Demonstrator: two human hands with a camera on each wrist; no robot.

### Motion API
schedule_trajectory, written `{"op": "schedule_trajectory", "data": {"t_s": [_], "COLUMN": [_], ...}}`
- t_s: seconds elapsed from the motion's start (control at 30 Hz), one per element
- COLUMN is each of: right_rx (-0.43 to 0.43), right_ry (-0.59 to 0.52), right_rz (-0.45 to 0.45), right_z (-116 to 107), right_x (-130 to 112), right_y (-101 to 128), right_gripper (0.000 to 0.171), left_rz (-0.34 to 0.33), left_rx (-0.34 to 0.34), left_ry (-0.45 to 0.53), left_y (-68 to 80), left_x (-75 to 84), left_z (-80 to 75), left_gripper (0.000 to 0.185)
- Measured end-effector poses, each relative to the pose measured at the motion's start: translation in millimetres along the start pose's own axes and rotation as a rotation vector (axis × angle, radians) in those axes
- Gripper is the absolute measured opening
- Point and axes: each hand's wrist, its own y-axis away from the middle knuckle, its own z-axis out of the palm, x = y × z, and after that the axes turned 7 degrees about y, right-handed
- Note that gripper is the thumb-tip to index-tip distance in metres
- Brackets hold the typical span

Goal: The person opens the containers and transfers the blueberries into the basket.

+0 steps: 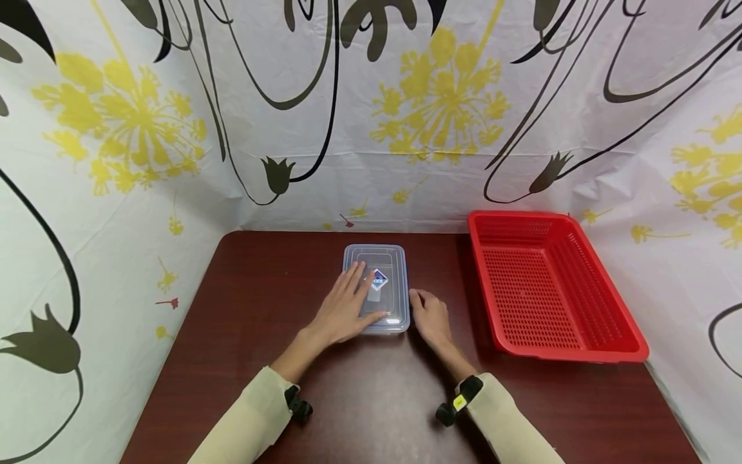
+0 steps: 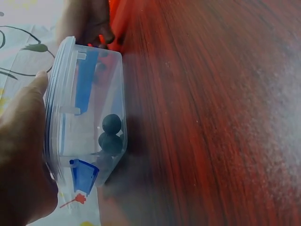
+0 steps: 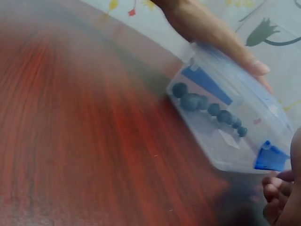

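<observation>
A clear plastic food container [image 1: 393,283] with a lid and a small label lies on the table. My left hand [image 1: 341,310] rests on the lid with its fingers spread. Close to the container's right side is my right hand [image 1: 430,317], its fingers curled with nothing seen in them. A blue clip [image 3: 272,157] angles out from the container's end near these fingers; whether they touch it is unclear. Several dark round balls [image 3: 190,102] sit inside. The left wrist view shows another blue clip [image 2: 87,80] along the container's side.
A red perforated plastic basket [image 1: 530,290] stands on the right of the dark wooden table [image 1: 278,270]. A white cloth [image 1: 359,129] with flower prints hangs behind the table and along its sides.
</observation>
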Motion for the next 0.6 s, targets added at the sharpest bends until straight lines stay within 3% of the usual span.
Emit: {"op": "schedule_trajectory", "data": {"t_s": [0.1,0.27,0.5,0.6], "right_rx": [-0.015,-0.094,-0.211,-0.262], "right_ry": [-0.057,-0.117,0.007,0.010], "right_rz": [-0.012,-0.120,-0.279,-0.345], "right_z": [-9.9,-16.8,-22.9,-24.6], "right_x": [-11.6,-14.7,-13.7,-13.2], "right_y": [0.6,-0.5,2.3,2.8], "right_gripper": [0.046,0.057,0.094,0.110], "left_rz": [-0.008,-0.038,-0.113,-0.146], "left_rx": [0.015,0.013,-0.037,-0.050], "left_ry": [0.047,0.133,0.297,0.389], "left_y": [2.0,7.5,18.6,23.5], "left_x": [-2.6,-8.4,-18.7,-22.5], "left_z": [-2.8,-12.6,-22.2,-21.7], "left_gripper": [0.099,0.107,0.120,0.130]}}
